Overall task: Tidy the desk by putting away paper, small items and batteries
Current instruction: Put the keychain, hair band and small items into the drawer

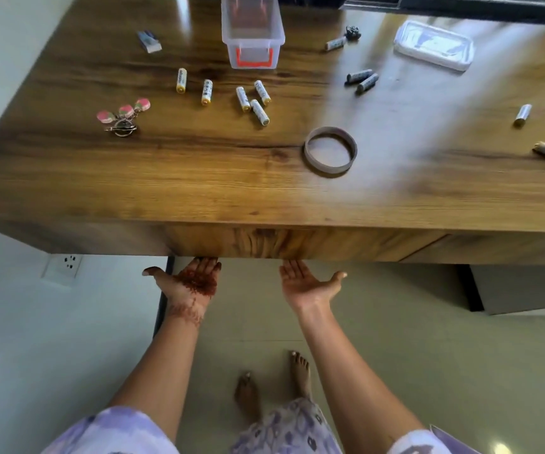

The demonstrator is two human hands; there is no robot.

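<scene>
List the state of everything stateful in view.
Bin: upright, lid off.
Lid: flat on desk, apart from bin.
Drawer: looks shut.
Left hand: palm up, fingertips hidden under drawer.
Right hand: same.
Batteries: lying loose on desk.
Tape ring: flat on desk.

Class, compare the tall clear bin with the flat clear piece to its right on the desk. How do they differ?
The bin is deep with an open top; the flat piece is shallow and low. The bin has an orange clip on its near wall; the flat piece shows no colour. Both are clear plastic with rounded corners.
</scene>
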